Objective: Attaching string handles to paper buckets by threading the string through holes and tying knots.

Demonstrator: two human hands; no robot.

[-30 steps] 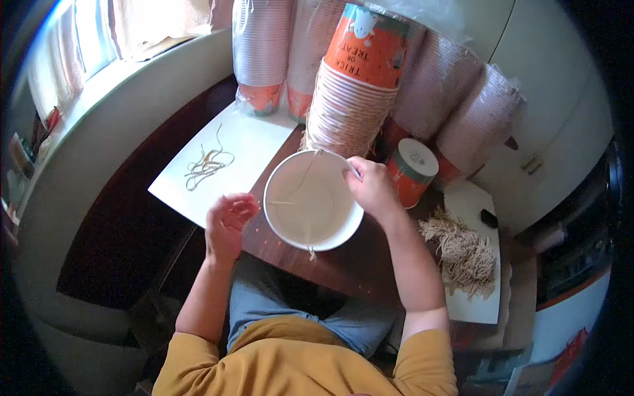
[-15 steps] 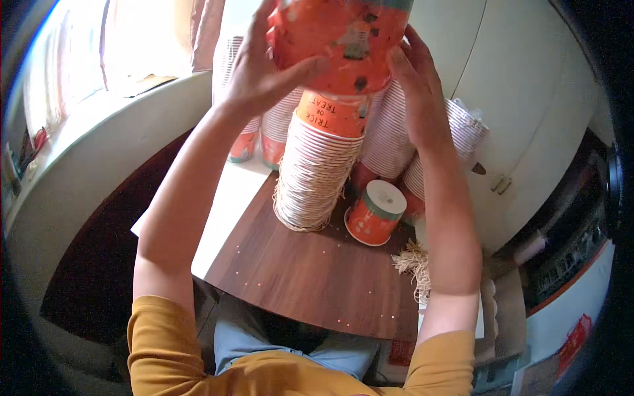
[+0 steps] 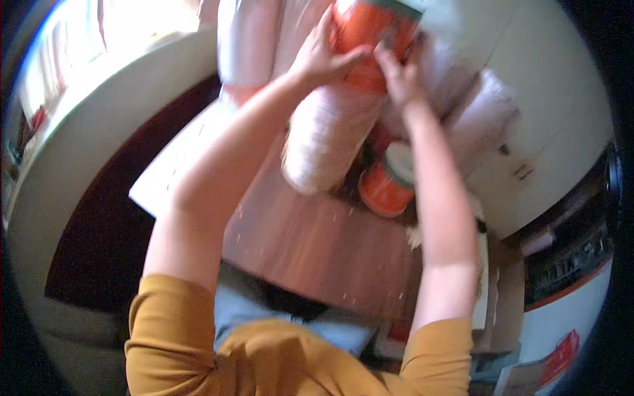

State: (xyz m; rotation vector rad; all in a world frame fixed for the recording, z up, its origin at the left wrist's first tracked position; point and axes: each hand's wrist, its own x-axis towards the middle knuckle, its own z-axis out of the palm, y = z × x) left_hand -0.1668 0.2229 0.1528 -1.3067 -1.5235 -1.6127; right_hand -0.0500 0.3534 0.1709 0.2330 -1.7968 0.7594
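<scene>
High at the top middle, my left hand (image 3: 323, 63) and my right hand (image 3: 401, 78) grip an orange paper bucket (image 3: 360, 32) with a green band, one from each side. It is upside down, at the top of a tall stack of nested buckets (image 3: 330, 135) with pale rims. Blur hides whether it is fully seated. A single orange bucket (image 3: 384, 191) stands upside down to the right of the stack, its white base up, partly behind my right forearm.
The brown wooden table top (image 3: 317, 244) carries small pale specks. More bucket stacks (image 3: 246, 46) stand behind at left, others at back right (image 3: 485, 109). Pale cord (image 3: 414, 236) lies by my right forearm. A white cabinet (image 3: 548, 99) borders the far right; a window ledge (image 3: 142, 56) is at left.
The bucket in my hands has come down onto or over the top of the stack, hiding the orange top bucket seen before. The view has shifted and blurred.
</scene>
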